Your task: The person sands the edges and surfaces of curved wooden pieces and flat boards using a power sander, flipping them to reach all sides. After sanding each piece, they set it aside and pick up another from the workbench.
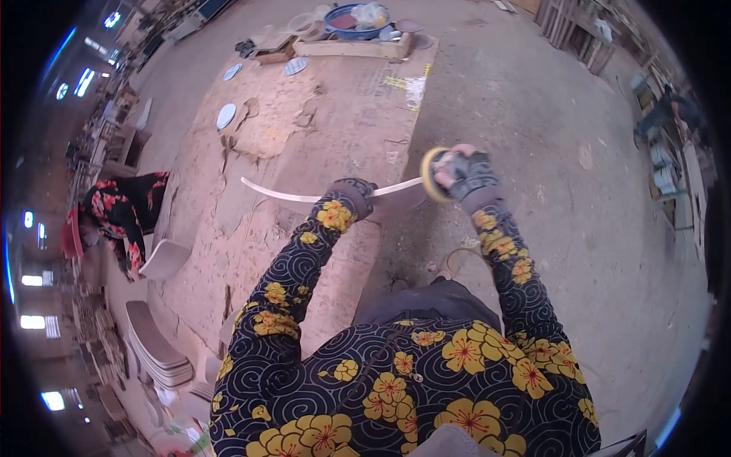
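Observation:
A thin, curved, pale panel (pixel 285 196) is seen nearly edge-on above the work surface. My left hand (pixel 356 194), in a dark glove, is closed around its middle. At the panel's right end my right hand (pixel 466 174), in a grey patterned glove with bare fingertips, grips a round yellow-edged pad (pixel 434 175). The pad touches or nearly touches the panel's end. Some of the right hand is blurred.
A worn board-covered surface (pixel 335 145) bears white discs (pixel 226 116) and a blue basin (pixel 356 21) on a tray. A co-worker (pixel 114 213) bends over a panel (pixel 164 259) at left, above stacked curved panels (pixel 156 346). Another person (pixel 674 110) is at far right.

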Action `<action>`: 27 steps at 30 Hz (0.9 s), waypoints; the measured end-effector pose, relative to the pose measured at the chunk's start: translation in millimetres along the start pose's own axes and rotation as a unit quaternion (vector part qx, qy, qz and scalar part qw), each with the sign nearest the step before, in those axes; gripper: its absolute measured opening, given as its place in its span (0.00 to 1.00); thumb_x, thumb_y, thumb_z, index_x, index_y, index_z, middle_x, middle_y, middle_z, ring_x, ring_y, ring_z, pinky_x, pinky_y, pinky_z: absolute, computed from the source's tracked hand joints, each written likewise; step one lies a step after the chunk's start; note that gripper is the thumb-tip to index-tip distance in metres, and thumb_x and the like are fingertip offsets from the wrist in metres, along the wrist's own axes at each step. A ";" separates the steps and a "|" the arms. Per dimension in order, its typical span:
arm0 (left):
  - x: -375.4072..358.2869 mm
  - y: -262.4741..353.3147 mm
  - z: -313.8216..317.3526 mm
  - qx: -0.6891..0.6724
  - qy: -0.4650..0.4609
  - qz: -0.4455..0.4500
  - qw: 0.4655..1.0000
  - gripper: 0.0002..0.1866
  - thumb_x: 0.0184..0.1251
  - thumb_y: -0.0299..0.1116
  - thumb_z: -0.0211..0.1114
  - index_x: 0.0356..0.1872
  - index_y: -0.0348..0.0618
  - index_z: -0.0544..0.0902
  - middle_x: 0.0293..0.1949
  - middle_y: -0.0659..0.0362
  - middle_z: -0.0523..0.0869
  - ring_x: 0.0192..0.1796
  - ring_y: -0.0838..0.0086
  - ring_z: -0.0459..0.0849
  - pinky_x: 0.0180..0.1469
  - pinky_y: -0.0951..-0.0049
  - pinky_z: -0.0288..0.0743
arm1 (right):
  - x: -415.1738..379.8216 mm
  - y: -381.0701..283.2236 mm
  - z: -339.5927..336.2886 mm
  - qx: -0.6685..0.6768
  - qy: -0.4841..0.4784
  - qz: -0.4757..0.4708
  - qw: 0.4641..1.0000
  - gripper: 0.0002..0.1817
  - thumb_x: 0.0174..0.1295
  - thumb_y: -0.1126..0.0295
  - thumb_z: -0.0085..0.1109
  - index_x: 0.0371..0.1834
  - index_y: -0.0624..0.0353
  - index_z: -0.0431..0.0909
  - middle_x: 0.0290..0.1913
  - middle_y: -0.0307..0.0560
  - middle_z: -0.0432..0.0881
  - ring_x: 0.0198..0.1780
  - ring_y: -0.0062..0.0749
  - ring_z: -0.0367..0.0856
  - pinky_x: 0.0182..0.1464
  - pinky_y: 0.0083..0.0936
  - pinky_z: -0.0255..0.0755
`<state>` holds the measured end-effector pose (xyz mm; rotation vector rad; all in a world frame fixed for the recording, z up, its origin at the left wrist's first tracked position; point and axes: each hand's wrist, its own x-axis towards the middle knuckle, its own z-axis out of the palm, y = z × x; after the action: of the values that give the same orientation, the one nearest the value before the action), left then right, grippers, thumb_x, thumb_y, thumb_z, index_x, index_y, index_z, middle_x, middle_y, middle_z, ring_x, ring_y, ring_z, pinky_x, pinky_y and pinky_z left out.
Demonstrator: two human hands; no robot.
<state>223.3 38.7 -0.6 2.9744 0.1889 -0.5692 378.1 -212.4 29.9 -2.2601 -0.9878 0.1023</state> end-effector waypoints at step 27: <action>4.6 24.3 13.7 0.008 0.030 -0.068 0.997 0.23 0.60 0.49 0.71 0.49 0.41 0.86 0.40 0.45 0.90 0.44 0.50 0.88 0.51 0.55 0.81 | -0.3 119.4 143.5 0.529 -0.081 0.271 0.800 0.27 0.53 0.52 0.79 0.48 0.55 0.79 0.43 0.46 0.85 0.45 0.32 0.84 0.52 0.32 0.77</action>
<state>226.0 13.4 -13.0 3.0127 0.3970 -0.4983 407.2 -194.2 -153.6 -1.3825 -0.1662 0.8758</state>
